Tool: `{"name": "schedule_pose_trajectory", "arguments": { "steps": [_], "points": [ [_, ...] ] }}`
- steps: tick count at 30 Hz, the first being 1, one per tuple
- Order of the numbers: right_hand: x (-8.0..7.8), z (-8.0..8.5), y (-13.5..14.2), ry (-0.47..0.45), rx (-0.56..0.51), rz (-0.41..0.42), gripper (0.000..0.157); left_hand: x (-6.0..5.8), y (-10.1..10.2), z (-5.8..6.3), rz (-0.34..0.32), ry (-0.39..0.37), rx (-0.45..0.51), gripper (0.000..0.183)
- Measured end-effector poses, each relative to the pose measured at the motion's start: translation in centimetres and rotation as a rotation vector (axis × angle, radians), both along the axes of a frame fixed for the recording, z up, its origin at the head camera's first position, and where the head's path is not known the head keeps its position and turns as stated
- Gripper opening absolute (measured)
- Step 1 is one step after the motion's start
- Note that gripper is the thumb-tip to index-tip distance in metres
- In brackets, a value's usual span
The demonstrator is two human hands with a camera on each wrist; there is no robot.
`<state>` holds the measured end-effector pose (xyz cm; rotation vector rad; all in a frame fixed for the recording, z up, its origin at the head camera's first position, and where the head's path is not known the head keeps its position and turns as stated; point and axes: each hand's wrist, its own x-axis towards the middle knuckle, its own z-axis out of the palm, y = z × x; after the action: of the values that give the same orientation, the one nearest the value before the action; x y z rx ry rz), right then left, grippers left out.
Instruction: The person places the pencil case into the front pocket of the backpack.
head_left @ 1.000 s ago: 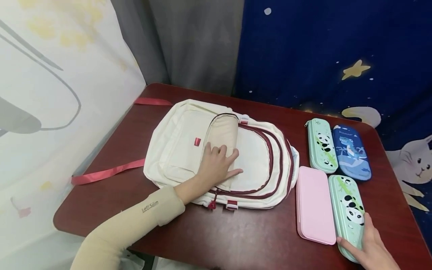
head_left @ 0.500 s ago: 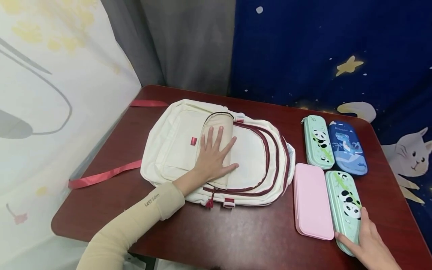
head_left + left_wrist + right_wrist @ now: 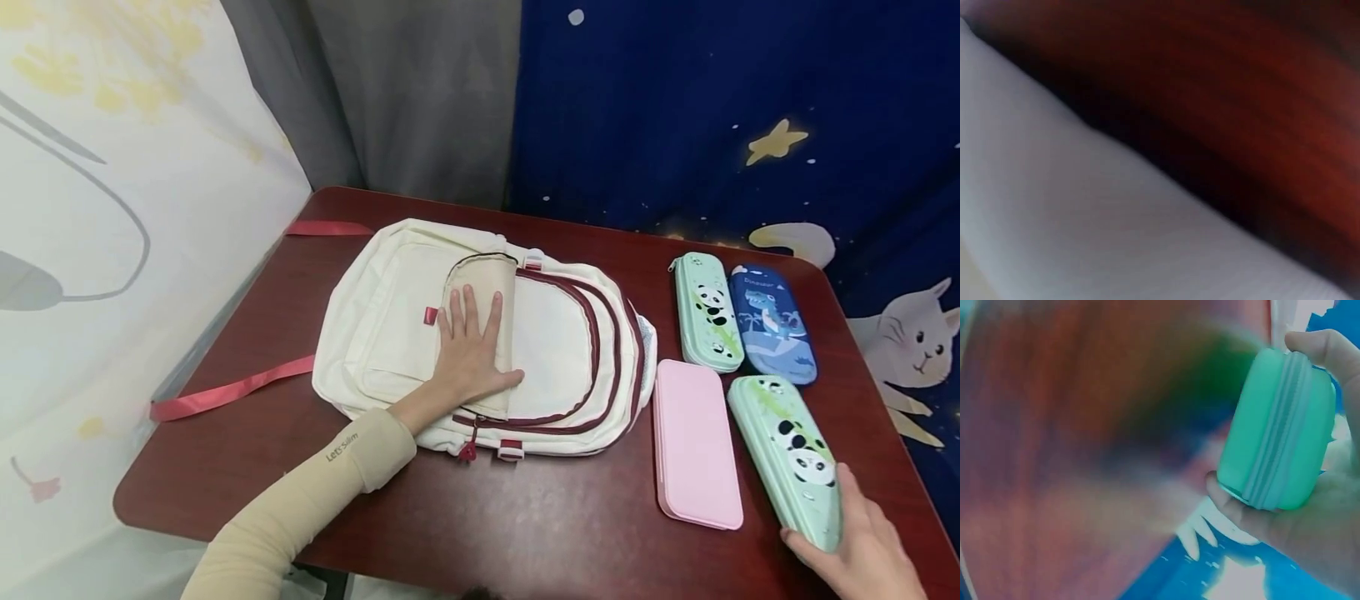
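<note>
A cream backpack (image 3: 555,354) with dark red piping lies on the table. My left hand (image 3: 468,358) rests on it with straight, spread fingers, over a beige flap (image 3: 483,271) across its front. At the lower right my right hand (image 3: 862,537) grips the near end of a mint-green pencil case (image 3: 783,446) with pandas on its lid. In the right wrist view, thumb and fingers hold the zipped case (image 3: 1272,431) from both sides. Left of it lies a pink pencil case (image 3: 697,446), now apart from it. The left wrist view shows only blurred pale fabric (image 3: 1085,200) and reddish-brown surface.
Behind these lie another mint panda pencil case (image 3: 708,312) and a blue dinosaur pencil case (image 3: 772,325), side by side. Two red straps (image 3: 232,387) stretch left from the backpack. Curtains (image 3: 435,108) hang along the table's (image 3: 570,525) far edge.
My right hand has moved rightward with the near panda case, tilting it away from the pink one. The left hand's bent fingers have straightened on the backpack. The view has shifted slightly.
</note>
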<state>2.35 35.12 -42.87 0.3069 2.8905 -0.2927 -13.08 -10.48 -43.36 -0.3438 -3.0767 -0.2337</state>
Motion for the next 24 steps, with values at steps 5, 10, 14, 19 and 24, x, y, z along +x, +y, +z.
{"name": "schedule_pose_trajectory", "arguments": {
  "steps": [5, 10, 14, 19, 24],
  "points": [
    [-0.1, 2.6, -1.0, 0.135, -0.009, 0.017, 0.121, -0.2, 0.2, 0.2, -0.007, 0.011, -0.022, 0.116],
    [-2.1, 4.5, -3.2, 0.346, -0.149, 0.230, 0.113, -0.2, 0.1, 0.1, 0.000, 0.028, -0.014, 0.113],
    [-4.2, 5.3, -5.0, 0.374, -0.206, 0.377, 0.097, 0.0, 0.1, -0.2, -0.006, 0.035, 0.005, 0.112],
    [-6.5, 5.5, -6.5, 0.374, -0.190, 0.474, 0.088, 0.1, 0.1, -0.6, -0.018, 0.060, 0.027, 0.110],
    [-8.2, 5.5, -7.4, 0.459, -0.136, 0.624, 0.083, 0.1, 0.1, -0.8, -0.021, 0.081, 0.031, 0.107]
  ]
}}
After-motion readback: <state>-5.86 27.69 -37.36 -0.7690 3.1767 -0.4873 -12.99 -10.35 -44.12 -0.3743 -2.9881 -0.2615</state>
